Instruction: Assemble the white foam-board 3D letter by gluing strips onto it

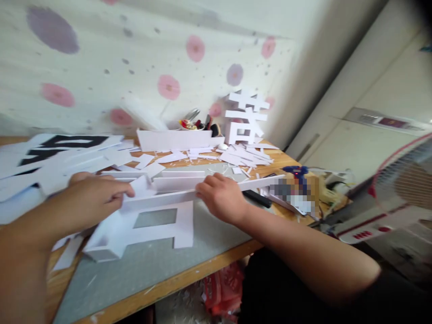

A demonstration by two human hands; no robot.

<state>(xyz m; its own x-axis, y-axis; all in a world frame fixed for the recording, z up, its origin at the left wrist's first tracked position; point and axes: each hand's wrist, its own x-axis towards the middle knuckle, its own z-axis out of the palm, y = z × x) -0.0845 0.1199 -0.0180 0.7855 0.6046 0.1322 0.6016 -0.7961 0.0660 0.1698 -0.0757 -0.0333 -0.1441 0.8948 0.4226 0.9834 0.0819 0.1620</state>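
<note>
A long white board strip (pixel 261 182) stands on edge along a partly walled white board character (pixel 184 225). My right hand (pixel 221 198) is closed round the strip near its middle, and its free end sticks out to the right. At the strip's left end, my left hand (pixel 97 198) pinches with thumb and forefinger beside an upright wall; its other fingers are curled. The character lies on a grey cutting mat (pixel 212 243), with a rectangular opening in it and raised walls along its left and far sides.
White offcuts (pixel 243 156) litter the back of the wooden table (pixel 216 266). A finished-looking white character (pixel 248 119) stands behind them, near a white tool box (pixel 173 140). Printed sheets (pixel 72 141) lie left. A blue glue gun (pixel 297 175) and a black bar (pixel 258 198) are right.
</note>
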